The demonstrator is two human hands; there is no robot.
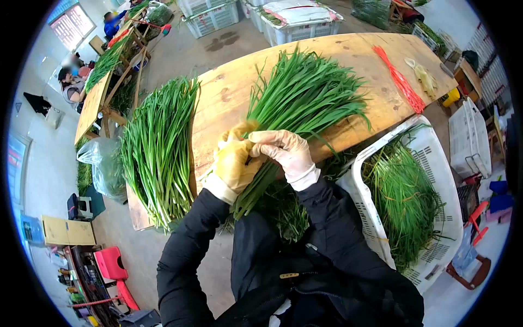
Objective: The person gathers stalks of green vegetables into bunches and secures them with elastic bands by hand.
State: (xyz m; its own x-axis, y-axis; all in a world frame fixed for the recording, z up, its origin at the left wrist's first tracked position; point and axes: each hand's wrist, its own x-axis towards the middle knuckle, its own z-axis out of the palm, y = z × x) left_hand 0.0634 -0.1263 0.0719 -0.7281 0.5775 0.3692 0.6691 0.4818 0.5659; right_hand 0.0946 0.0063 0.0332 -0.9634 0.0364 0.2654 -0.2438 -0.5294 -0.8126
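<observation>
A bunch of garlic chives [308, 95] lies slanted over the table's near edge, leaves on the wood and stalks pointing down toward my lap. My left hand [234, 163], in a yellowish glove, is closed around the stalk part of the bunch. My right hand [286, 155], in a pale glove, meets it from the right, thumb and fingers pinched together. What the right fingertips pinch is too small to make out. To the left, a large pile of garlic chives [160, 147] rests on the table with its stalk ends toward me.
On the wooden table [229, 87] lie red ties [400, 79] and a pale yellow glove [422, 76]. A white crate [376, 229] of loose greens stands at my right. White crates [212, 24] stand behind the table. People [113, 24] sit at another table, far left.
</observation>
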